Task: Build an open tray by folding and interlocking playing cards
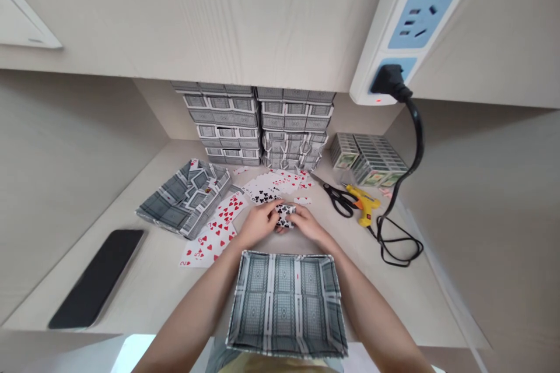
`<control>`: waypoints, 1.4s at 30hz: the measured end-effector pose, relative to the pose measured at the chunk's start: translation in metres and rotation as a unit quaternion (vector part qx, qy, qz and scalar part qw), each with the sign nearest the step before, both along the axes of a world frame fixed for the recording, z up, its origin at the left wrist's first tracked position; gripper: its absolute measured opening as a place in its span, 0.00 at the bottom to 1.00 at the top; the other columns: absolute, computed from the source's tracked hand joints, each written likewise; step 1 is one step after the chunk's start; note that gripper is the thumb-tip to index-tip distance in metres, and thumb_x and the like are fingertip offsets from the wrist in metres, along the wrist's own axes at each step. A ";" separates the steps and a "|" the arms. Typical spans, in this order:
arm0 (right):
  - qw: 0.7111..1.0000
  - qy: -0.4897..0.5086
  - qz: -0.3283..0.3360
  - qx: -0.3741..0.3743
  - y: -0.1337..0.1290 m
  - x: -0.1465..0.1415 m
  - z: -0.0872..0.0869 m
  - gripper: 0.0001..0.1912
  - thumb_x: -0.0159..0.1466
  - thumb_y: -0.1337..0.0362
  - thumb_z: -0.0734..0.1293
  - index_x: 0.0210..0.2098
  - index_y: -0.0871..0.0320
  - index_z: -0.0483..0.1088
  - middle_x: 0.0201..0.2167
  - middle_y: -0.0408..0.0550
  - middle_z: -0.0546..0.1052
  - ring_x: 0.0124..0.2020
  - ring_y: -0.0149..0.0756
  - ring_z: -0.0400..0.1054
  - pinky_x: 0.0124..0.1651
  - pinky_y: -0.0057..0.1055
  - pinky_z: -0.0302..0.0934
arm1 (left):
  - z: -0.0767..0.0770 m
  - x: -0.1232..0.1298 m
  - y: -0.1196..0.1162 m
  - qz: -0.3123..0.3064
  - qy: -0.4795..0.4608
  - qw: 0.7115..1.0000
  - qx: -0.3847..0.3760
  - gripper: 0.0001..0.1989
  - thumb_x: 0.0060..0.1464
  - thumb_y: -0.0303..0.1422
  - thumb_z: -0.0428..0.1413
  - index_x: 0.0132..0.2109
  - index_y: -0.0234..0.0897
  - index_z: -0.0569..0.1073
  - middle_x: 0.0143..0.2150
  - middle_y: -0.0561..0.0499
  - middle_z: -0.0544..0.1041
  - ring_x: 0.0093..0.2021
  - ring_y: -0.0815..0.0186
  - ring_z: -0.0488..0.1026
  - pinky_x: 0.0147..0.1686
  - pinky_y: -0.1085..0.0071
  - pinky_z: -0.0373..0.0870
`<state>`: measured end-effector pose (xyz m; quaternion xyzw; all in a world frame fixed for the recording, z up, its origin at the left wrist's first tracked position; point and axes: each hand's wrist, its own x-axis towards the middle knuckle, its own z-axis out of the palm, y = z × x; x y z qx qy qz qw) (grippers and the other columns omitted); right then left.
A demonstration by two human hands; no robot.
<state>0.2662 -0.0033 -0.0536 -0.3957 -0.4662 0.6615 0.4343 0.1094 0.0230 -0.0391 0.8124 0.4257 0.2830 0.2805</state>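
My left hand (261, 221) and my right hand (308, 224) meet above the desk, fingers closed on a playing card (285, 215) with black clubs between them. Whether it is one card or a small stack, I cannot tell. Just beyond my fingers lie fanned club cards (266, 193), with more red-suited cards (289, 179) behind. Heart cards (219, 233) spread out left of my left hand. Between my forearms, close to my body, is an open box made of grey-backed playing cards (284, 297), its inside facing up.
Another card-built box (181, 198) sits at the left, near a black phone (97, 280). Stacked card boxes (227, 137) stand at the back. Black scissors (339, 198), a yellow glue gun (364, 204) and packaged card decks (371, 157) are at the right. A cord (417, 151) hangs from a power strip (406, 29).
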 end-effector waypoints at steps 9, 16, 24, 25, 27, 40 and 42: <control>0.997 0.066 0.012 -0.029 -0.002 0.001 0.001 0.18 0.54 0.58 0.63 0.43 0.58 0.65 0.28 0.46 0.74 0.26 0.34 0.68 0.26 0.31 0.63 | -0.001 0.001 0.004 -0.011 -0.077 0.995 0.066 0.13 0.54 0.31 0.46 0.44 0.39 0.71 0.46 0.48 0.72 0.46 0.66 0.68 0.48 0.67 0.63; 0.996 0.083 0.011 -0.041 -0.002 0.005 0.007 0.16 0.53 0.54 0.66 0.33 0.61 0.68 0.22 0.42 0.68 0.19 0.26 0.60 0.19 0.23 0.53 | -0.001 0.001 0.004 0.016 -0.094 0.992 0.078 0.11 0.55 0.32 0.46 0.41 0.39 0.72 0.40 0.48 0.74 0.41 0.67 0.70 0.43 0.70 0.66; 1.000 0.018 0.005 -0.019 0.001 0.006 0.010 0.17 0.50 0.60 0.69 0.39 0.59 0.69 0.25 0.41 0.69 0.22 0.24 0.58 0.23 0.22 0.54 | 0.003 0.000 0.003 -0.045 -0.101 0.987 0.117 0.13 0.53 0.30 0.48 0.45 0.42 0.71 0.44 0.48 0.73 0.46 0.65 0.68 0.47 0.64 0.64; 0.999 0.027 0.008 -0.021 0.001 0.006 0.010 0.18 0.50 0.60 0.69 0.40 0.59 0.69 0.25 0.41 0.69 0.22 0.25 0.60 0.24 0.23 0.55 | 0.003 0.000 0.003 -0.048 -0.100 0.987 0.116 0.13 0.54 0.30 0.47 0.44 0.42 0.71 0.42 0.49 0.73 0.45 0.66 0.68 0.46 0.65 0.64; 0.998 0.048 0.010 -0.033 0.002 0.007 0.009 0.19 0.50 0.61 0.69 0.41 0.59 0.69 0.26 0.42 0.70 0.24 0.26 0.61 0.27 0.24 0.57 | 0.001 0.000 0.003 -0.041 -0.100 0.988 0.114 0.12 0.54 0.30 0.47 0.42 0.41 0.72 0.40 0.49 0.74 0.43 0.66 0.69 0.45 0.66 0.65; 0.986 0.145 -0.055 -0.066 0.001 0.011 0.008 0.18 0.54 0.57 0.66 0.41 0.58 0.68 0.32 0.47 0.73 0.26 0.27 0.63 0.23 0.22 0.53 | 0.001 -0.008 0.008 0.159 -0.146 0.972 0.096 0.08 0.46 0.27 0.50 0.36 0.37 0.70 0.34 0.52 0.74 0.35 0.69 0.71 0.39 0.72 0.67; 0.985 0.153 -0.050 -0.067 -0.001 0.012 0.009 0.19 0.54 0.54 0.65 0.41 0.59 0.69 0.31 0.48 0.73 0.24 0.27 0.62 0.21 0.22 0.52 | 0.001 -0.007 0.007 0.168 -0.148 0.971 0.079 0.08 0.46 0.27 0.50 0.36 0.37 0.70 0.35 0.52 0.75 0.35 0.69 0.71 0.38 0.73 0.68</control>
